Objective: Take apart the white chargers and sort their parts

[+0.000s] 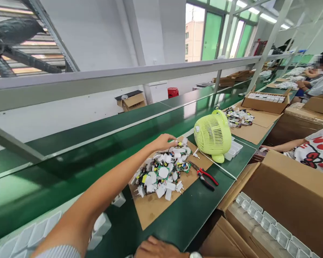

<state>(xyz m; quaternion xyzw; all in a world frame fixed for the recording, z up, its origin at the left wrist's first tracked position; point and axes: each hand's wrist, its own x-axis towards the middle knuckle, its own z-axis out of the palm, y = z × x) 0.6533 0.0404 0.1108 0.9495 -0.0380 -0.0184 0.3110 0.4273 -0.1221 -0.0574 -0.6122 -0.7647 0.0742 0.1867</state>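
My left hand [163, 142] reaches across to the far side of a heap of small electronic parts [163, 172]. Its fingers bend down together at a small white piece by a yellow component; what lies between the fingertips is too small to name. White plastic covers, plug pins, green circuit boards and yellow components make up the heap, which lies on a cardboard sheet [146, 213]. At the bottom edge, my right hand [157, 248] is curled closed near the table's front, and its fingertips are partly cut off. Pliers with red and black handles [204, 176] lie right of the heap.
A light green fan [214, 136] stands beyond the heap, its white cable crossing the table. White trays [234, 148] sit behind it. An open carton [285, 193] holding white cases is at the right. White cases [27, 234] line the lower left. Co-workers sit farther along.
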